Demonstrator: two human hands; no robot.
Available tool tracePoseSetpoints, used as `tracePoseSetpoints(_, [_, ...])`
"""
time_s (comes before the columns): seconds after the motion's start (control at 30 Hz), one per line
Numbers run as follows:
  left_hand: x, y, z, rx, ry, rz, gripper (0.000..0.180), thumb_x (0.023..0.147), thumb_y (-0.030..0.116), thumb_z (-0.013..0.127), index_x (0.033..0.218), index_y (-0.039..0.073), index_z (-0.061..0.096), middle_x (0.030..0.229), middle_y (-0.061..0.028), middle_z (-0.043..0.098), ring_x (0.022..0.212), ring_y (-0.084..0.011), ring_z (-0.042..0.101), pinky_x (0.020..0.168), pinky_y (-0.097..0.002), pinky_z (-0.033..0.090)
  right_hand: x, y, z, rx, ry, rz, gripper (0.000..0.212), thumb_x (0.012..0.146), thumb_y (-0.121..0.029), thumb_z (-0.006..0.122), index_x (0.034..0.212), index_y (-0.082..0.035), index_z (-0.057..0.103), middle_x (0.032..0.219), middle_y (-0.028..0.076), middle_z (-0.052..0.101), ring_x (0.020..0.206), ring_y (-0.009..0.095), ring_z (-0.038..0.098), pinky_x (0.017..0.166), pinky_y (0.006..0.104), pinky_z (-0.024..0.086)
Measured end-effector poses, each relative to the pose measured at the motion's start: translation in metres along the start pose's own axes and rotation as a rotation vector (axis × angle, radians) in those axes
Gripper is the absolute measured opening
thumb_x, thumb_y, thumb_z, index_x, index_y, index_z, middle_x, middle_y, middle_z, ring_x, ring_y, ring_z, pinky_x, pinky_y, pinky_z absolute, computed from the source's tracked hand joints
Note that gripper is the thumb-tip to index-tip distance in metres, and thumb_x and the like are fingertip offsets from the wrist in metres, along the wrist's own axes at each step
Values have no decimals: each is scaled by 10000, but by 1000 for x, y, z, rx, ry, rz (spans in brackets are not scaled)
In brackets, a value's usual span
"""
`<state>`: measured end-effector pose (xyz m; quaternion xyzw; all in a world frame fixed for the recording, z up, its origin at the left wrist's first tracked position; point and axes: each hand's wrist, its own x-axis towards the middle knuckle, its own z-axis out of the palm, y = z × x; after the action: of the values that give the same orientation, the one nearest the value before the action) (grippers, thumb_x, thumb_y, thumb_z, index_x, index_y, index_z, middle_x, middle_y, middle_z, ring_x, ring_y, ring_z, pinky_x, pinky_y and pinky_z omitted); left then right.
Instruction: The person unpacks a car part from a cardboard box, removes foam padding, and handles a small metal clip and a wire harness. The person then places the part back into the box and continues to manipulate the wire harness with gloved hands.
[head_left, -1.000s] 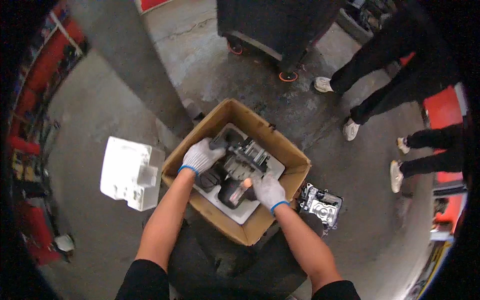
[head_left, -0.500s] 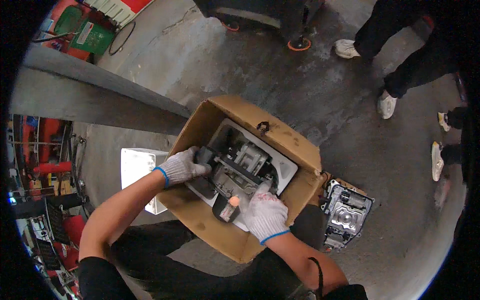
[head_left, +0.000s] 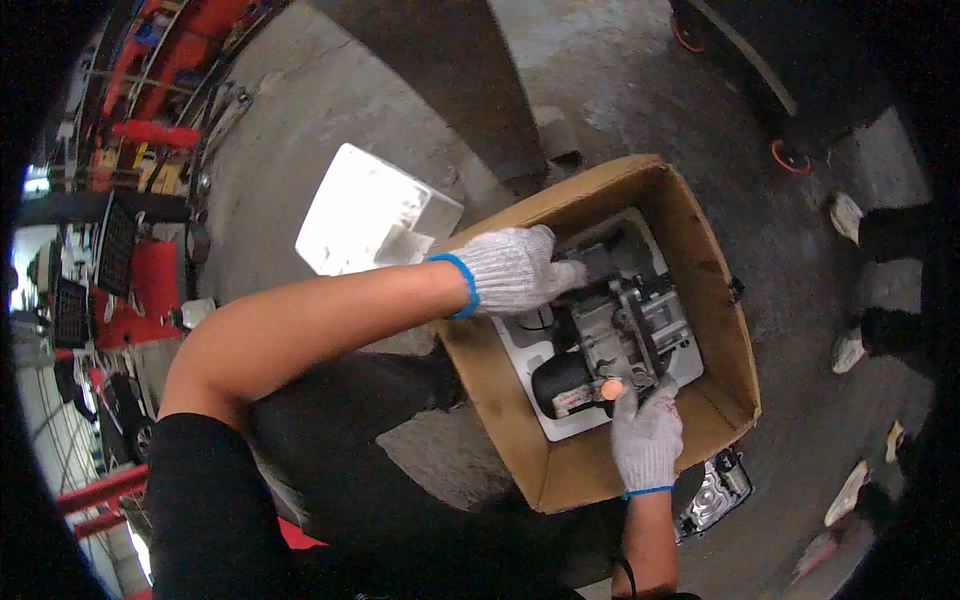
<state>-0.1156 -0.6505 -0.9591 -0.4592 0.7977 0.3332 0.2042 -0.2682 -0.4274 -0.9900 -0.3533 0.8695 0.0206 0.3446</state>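
Box: brown cardboard box (head_left: 700, 270), flaps up; tall walls could snag the part if it's tilted.
Tray: white foam tray (head_left: 560, 430), inside box, under part.
Part: grey-black machine part (head_left: 603, 335), in box; could slip or tip if grip is uneven, looks heavy.
Left hand: glove (head_left: 515, 268), fingers half-curled at part's black end; firmness can't tell.
Right hand: glove (head_left: 648, 435), thumb and fingers spread at near edge; hold can't tell.
Cap: orange cap (head_left: 611, 389), by right thumb; could get knocked if thumb slides.
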Motion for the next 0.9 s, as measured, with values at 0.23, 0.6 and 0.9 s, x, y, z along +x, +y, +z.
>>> tracePoseSetpoints(0.23, [-23,-18,64,109,-208,50,327,842,257,608,958,-16,745,942,-257,719,927,-405,707,835,-465,559,1,6,8,-19,30,-52,606,948,-485,564,1088,104,581,1007,300,695,957,437,690,833,510,552])
tracePoseSetpoints(0.6, [-6,-33,97,245,-35,55,407,887,402,620,996,23,724,1014,-279,691,928,-436,679,790,-488,545,-6,10,-12,171,-63,-143,663,951,-518,552,1172,107,550,1061,298,694,1007,427,686,882,485,550])
tracePoseSetpoints(0.9, [-169,84,-79,-910,260,137,309,896,131,641,1140,-58,649,897,-88,695,754,-159,671,725,-294,551,-18,13,-43,405,149,-260,590,908,-433,629,1238,52,565,1129,288,675,1049,409,675,909,476,534])
